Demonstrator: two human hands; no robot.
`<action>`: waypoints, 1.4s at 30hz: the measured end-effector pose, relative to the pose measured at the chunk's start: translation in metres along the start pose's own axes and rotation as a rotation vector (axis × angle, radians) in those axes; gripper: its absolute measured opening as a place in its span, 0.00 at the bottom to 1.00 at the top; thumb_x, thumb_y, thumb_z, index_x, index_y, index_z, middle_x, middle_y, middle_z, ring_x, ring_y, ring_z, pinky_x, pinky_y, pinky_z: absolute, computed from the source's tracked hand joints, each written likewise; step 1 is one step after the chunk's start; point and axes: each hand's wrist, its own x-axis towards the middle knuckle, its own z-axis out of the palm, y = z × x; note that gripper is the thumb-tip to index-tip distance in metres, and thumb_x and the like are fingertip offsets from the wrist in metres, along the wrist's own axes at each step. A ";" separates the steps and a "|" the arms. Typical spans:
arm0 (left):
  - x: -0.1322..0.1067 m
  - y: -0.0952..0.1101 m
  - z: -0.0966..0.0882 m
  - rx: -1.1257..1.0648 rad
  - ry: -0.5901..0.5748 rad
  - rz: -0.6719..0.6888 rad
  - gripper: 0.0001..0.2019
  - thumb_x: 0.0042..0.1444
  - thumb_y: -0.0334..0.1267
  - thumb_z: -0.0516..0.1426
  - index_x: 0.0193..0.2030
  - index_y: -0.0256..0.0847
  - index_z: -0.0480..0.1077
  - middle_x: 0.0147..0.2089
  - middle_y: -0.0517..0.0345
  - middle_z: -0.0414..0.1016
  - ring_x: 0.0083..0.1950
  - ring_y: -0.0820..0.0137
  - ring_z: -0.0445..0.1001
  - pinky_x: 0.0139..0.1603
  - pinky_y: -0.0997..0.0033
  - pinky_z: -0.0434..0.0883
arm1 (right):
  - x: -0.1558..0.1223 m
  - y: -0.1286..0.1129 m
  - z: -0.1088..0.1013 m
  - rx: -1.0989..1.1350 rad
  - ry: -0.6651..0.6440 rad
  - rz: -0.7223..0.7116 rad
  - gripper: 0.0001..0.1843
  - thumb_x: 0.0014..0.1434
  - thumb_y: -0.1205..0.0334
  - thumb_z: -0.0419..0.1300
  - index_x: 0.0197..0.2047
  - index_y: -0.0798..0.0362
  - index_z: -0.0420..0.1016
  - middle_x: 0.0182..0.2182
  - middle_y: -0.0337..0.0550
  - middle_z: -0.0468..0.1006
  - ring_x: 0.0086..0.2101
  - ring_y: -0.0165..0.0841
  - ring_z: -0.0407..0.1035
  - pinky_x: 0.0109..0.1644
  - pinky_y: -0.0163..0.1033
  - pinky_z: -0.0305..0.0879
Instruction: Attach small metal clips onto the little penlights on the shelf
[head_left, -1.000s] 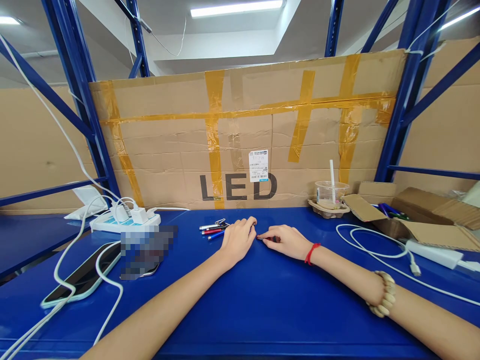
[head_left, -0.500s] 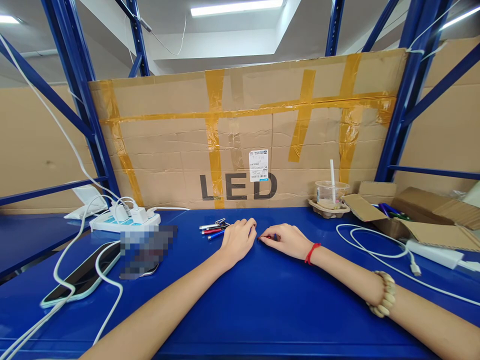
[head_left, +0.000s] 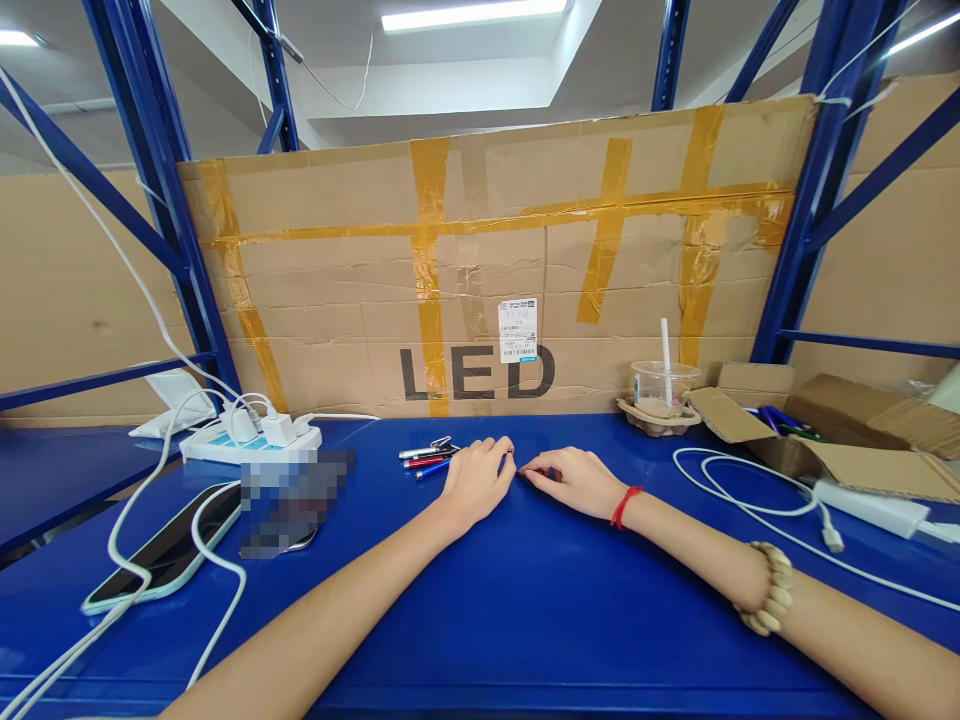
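Both of my hands rest on the blue table [head_left: 480, 600], fingertips almost meeting. My left hand [head_left: 478, 480] is curled, its fingers closed on a small part I cannot make out. Just left of it lie several pens [head_left: 429, 458], red, blue and silver. My right hand [head_left: 571, 480] pinches a thin pen, mostly hidden under the fingers, with a bit of blue showing. A red string sits at that wrist and a bead bracelet [head_left: 769, 602] further up the forearm.
A power strip [head_left: 251, 440] with plugs and white cables is at left, with a phone [head_left: 161, 550] in front. A plastic cup with a straw [head_left: 661, 385] and an open cardboard box [head_left: 817, 435] stand at right, near a white charger cable [head_left: 750, 500]. A taped cardboard sheet marked LED closes the back.
My right hand has drawn slightly towards the left hand; the red tip seen between the fingertips earlier is now hidden. The arms have barely moved.
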 end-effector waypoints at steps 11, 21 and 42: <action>0.000 0.001 -0.001 -0.011 -0.013 0.003 0.11 0.58 0.35 0.42 0.38 0.42 0.65 0.34 0.58 0.71 0.37 0.70 0.68 0.36 0.73 0.63 | 0.000 0.001 0.000 0.011 -0.001 0.019 0.16 0.58 0.57 0.46 0.42 0.41 0.74 0.30 0.35 0.76 0.28 0.31 0.68 0.27 0.33 0.53; 0.000 0.001 0.002 0.015 -0.016 0.002 0.09 0.55 0.35 0.45 0.34 0.42 0.66 0.32 0.59 0.72 0.35 0.68 0.69 0.33 0.72 0.61 | 0.003 0.007 0.005 0.085 0.058 -0.051 0.16 0.59 0.58 0.46 0.43 0.44 0.73 0.34 0.37 0.75 0.28 0.29 0.65 0.30 0.34 0.57; -0.001 0.000 0.003 0.026 0.097 0.217 0.10 0.53 0.35 0.46 0.33 0.42 0.68 0.32 0.62 0.68 0.33 0.72 0.67 0.33 0.72 0.59 | 0.004 0.006 0.010 0.658 0.093 -0.007 0.15 0.61 0.53 0.45 0.42 0.54 0.63 0.34 0.40 0.70 0.17 0.21 0.63 0.22 0.30 0.60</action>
